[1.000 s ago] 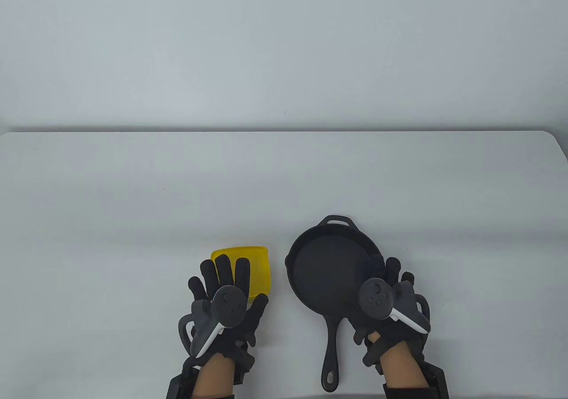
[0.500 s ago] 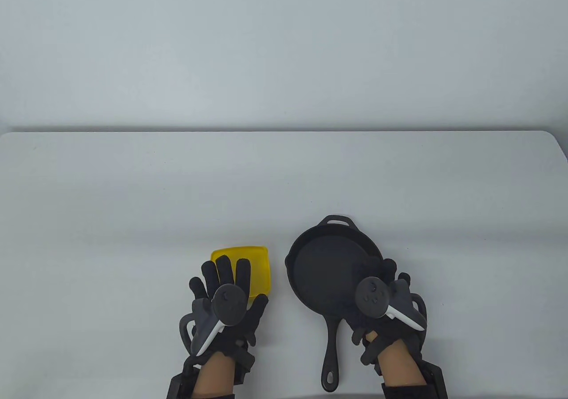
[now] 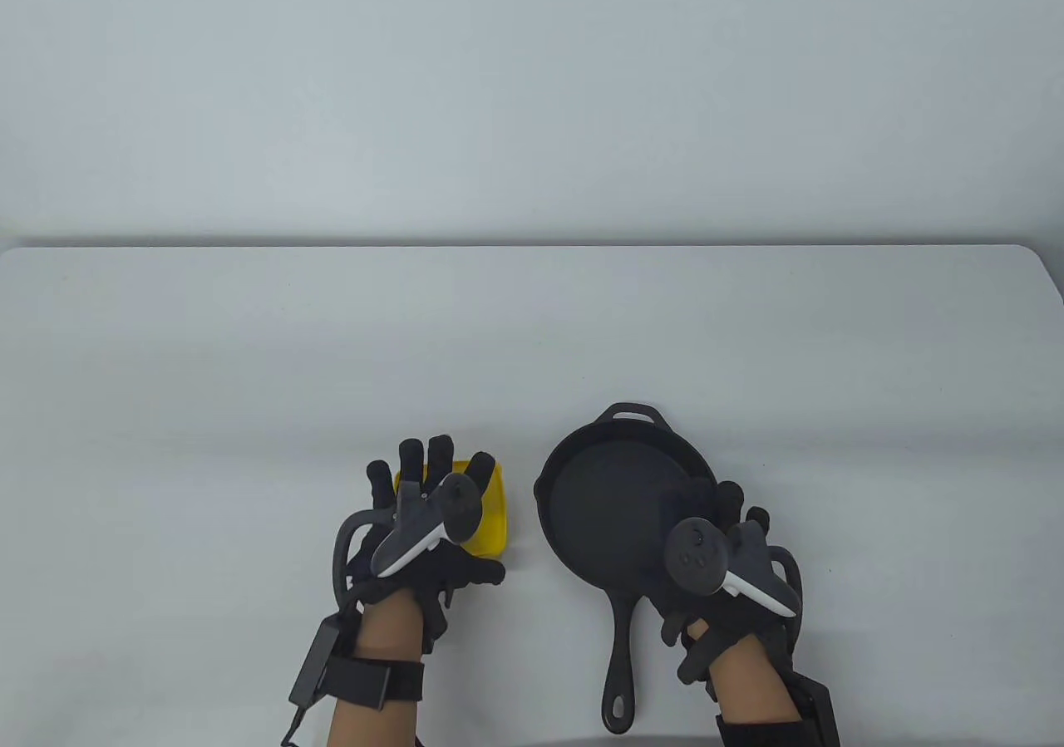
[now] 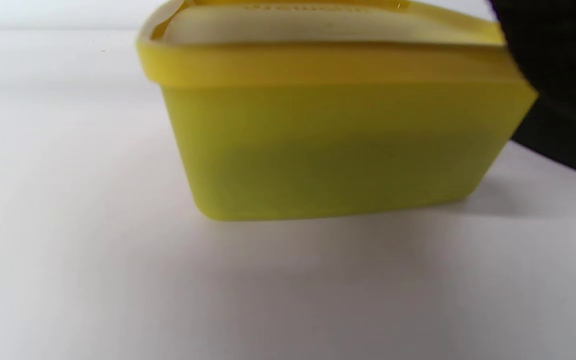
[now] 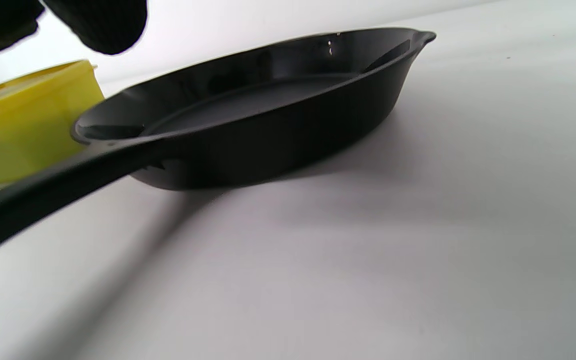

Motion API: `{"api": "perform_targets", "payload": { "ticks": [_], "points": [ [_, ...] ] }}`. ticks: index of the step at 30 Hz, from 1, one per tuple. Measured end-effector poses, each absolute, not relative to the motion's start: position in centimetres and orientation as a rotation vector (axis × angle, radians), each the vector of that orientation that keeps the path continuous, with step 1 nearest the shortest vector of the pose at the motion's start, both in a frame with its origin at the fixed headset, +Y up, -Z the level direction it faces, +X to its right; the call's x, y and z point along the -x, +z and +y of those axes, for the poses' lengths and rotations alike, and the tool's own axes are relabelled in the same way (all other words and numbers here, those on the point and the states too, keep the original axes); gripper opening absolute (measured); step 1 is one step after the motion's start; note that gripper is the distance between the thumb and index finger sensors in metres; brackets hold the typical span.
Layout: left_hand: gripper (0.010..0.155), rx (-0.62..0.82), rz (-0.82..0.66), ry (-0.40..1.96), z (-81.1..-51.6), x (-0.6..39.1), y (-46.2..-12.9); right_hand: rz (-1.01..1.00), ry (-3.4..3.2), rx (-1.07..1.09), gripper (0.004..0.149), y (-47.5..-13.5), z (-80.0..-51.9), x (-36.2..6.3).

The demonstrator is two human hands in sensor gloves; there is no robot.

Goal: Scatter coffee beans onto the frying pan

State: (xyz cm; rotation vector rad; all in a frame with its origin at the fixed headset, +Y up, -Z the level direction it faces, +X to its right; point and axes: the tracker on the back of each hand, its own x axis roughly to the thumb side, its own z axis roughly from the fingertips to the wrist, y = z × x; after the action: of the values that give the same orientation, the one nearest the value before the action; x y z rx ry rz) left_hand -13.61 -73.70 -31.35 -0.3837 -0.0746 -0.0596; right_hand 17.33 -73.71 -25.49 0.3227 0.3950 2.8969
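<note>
From above, your left hand (image 3: 424, 531) spreads straight fingers over the yellow lidded plastic container (image 3: 490, 523), grasping nothing; your right hand (image 3: 723, 564) hangs relaxed over the near right rim of the black cast-iron frying pan (image 3: 615, 498), just right of the container. Your left wrist camera shows the container (image 4: 338, 140) standing on the white table (image 4: 118, 290). Your right wrist camera shows the pan (image 5: 268, 135) empty.

Left hand (image 3: 424, 531) — fingers (image 3: 411, 458) straight and spread, thumb out to the side, palm down, forearm angled up from the bottom edge. Right hand (image 3: 719, 564) — palm down, fingers (image 3: 730, 498) loosely extended forward, relaxed, gripping nothing.
</note>
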Motion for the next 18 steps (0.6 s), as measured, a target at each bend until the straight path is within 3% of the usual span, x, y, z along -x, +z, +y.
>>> {"api": "perform_targets", "payload": {
  "ticks": [6,13,18],
  "points": [
    [0.125,0.524,-0.157,-0.205,-74.5,12.3,-33.8,0.376,2.925,-0.311,0.09,-25.1,-73.5,-17.0],
    [0.118,0.463,-0.234,-0.112,-75.4,12.4,-33.9,0.327,2.929,-0.382,0.092,-25.0,-73.5,-16.0],
    [0.12,0.418,-0.271,-0.101,-75.0,12.4,-33.1,0.035,2.9,-0.388,0.096,-24.8,-72.5,-15.8]
  ]
}}
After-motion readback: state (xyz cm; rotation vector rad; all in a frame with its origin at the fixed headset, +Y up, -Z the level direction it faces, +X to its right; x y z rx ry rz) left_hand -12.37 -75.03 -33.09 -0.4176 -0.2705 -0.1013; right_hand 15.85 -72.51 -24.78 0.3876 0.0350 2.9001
